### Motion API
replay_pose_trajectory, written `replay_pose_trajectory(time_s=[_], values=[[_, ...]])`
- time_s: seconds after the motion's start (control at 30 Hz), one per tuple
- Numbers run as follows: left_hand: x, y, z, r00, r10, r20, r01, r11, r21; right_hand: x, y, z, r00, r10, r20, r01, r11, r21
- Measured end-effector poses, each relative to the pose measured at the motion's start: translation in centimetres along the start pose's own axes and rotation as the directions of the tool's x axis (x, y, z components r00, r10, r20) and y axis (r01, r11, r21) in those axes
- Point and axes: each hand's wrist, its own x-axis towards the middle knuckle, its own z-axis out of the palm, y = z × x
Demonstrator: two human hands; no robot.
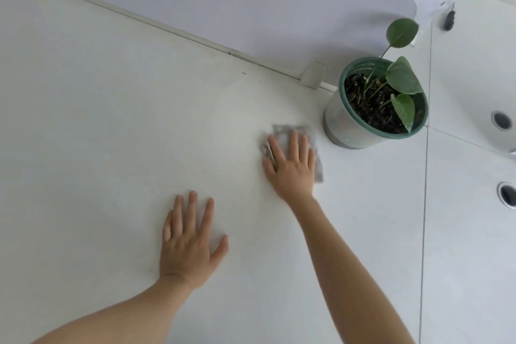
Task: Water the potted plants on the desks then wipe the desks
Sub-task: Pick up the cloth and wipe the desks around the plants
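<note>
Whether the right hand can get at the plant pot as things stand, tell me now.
Probably yes. The right hand lies flat on the cloth, close beside the plant pot, with only bare desk between them and nothing in the way.

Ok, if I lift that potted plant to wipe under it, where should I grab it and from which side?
Grip the pot round its pale wall, just under the green rim, coming from the near left side. That wall is bare there, while the leaves lean over the far right edge, so coming from the left probably misses them.
</note>
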Motion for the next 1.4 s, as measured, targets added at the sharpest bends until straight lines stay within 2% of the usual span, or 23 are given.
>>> replay_pose_trajectory(time_s=[0.03, 0.1, 0.2, 0.27, 0.33, 0.4, 0.47, 0.5, 0.57, 0.6, 0.63, 0.67, 0.7, 0.77, 0.8, 0.87, 0.93, 1.03, 1.1, 1.17, 1.23, 1.3, 1.4], values=[[0.1, 0.0, 0.0, 1.0, 0.003, -0.004, -0.003, 1.0, 0.001, 2.1, 0.0, -0.6, 0.998, -0.039, 0.038, 0.041, 0.999, -0.027], [0.2, -0.1, 0.1, 1.0, 0.004, -0.003, -0.004, 1.0, -0.001, 5.9, 0.6, -1.9, 0.994, 0.024, 0.11, -0.021, 1.0, -0.023], [0.1, -0.1, 0.2, 1.0, -0.015, 0.007, 0.015, 0.999, -0.039, 8.5, 0.3, -2.0, 0.975, 0.212, 0.065, -0.217, 0.973, 0.075], [0.1, -0.1, 0.2, 0.999, -0.035, 0.025, 0.037, 0.998, -0.057, 7.8, -1.2, -1.4, 0.964, 0.264, 0.039, -0.266, 0.957, 0.111], [0.1, -0.1, 0.2, 1.0, -0.018, 0.002, 0.018, 0.999, -0.037, 5.9, -2.0, -0.7, 0.982, 0.183, 0.045, -0.187, 0.977, 0.099], [0.0, -0.1, 0.3, 1.0, 0.006, -0.021, -0.007, 1.0, -0.01, 2.4, -1.2, 0.0, 0.999, -0.019, 0.028, 0.017, 0.999, 0.046], [0.1, -0.1, 0.3, 1.0, 0.005, -0.03, -0.005, 1.0, -0.002, -1.6, 1.5, 0.5, 0.98, -0.197, 0.034, 0.198, 0.978, -0.062], [0.0, -0.1, 0.3, 0.999, 0.007, -0.038, -0.007, 1.0, -0.001, -3.1, 3.6, 0.4, 0.974, -0.224, 0.041, 0.227, 0.964, -0.136], [0.0, -0.1, 0.4, 1.0, 0.005, -0.02, -0.005, 1.0, 0.004, -5.1, 8.7, -0.9, 0.997, -0.039, 0.066, 0.049, 0.984, -0.172], [0.0, -0.1, 0.4, 1.0, 0.009, -0.017, -0.009, 1.0, 0.007, -5.8, 11.2, -1.8, 0.987, 0.155, 0.045, -0.148, 0.979, -0.137], [0.0, -0.1, 0.4, 1.0, 0.014, -0.016, -0.014, 1.0, 0.009, -6.3, 13.1, -2.7, 0.922, 0.385, 0.03, -0.383, 0.922, -0.067], [0.1, 0.0, 0.3, 1.0, 0.014, -0.007, -0.014, 1.0, 0.009, -6.7, 14.3, -3.6, 0.816, 0.579, 0.009, -0.579, 0.815, 0.03], [0.1, 0.1, 0.3, 1.0, 0.013, -0.001, -0.013, 1.0, 0.005, -6.8, 14.8, -4.1, 0.706, 0.708, -0.007, -0.702, 0.702, 0.121], [0.1, 0.2, 0.0, 1.0, 0.011, 0.006, -0.011, 1.0, -0.002, -6.9, 13.0, -3.7, 0.562, 0.827, -0.02, -0.803, 0.551, 0.224], [0.1, 0.3, -0.1, 1.0, 0.008, 0.012, -0.008, 1.0, -0.005, -6.7, 11.0, -3.1, 0.551, 0.835, -0.001, -0.808, 0.533, 0.251], [0.2, 0.3, -0.3, 1.0, 0.006, 0.022, -0.006, 1.0, -0.021, -7.1, 5.9, -1.1, 0.684, 0.729, 0.0, -0.709, 0.665, 0.235], [0.2, 0.3, -0.4, 0.999, 0.007, 0.034, -0.006, 0.999, -0.037, -8.5, 0.8, 0.7, 0.868, 0.492, -0.074, -0.475, 0.864, 0.17], [0.1, 0.3, -0.6, 0.996, 0.018, 0.084, -0.014, 0.999, -0.046, -10.2, -3.0, 0.5, 0.966, 0.252, -0.05, -0.242, 0.957, 0.161], [0.2, 0.2, -0.6, 0.992, 0.021, 0.127, -0.017, 0.999, -0.037, -11.7, -3.0, -0.1, 0.981, 0.161, -0.106, -0.141, 0.975, 0.173], [0.3, 0.3, -0.7, 0.985, 0.026, 0.171, -0.016, 0.998, -0.06, -13.6, -2.0, -0.1, 0.98, 0.149, -0.133, -0.124, 0.976, 0.178], [0.2, 0.3, -0.9, 0.976, 0.036, 0.216, -0.014, 0.995, -0.102, -15.6, -1.7, -0.7, 0.958, 0.264, -0.113, -0.219, 0.926, 0.306], [0.0, 0.3, -0.8, 0.981, 0.051, 0.186, -0.025, 0.99, -0.14, -18.0, -1.5, -1.4, 0.908, 0.417, -0.045, -0.341, 0.797, 0.498], [-0.2, 0.3, -0.8, 0.991, 0.048, 0.127, -0.026, 0.985, -0.173, -21.7, -2.1, -2.7, 0.832, 0.554, -0.026, -0.402, 0.635, 0.66]])
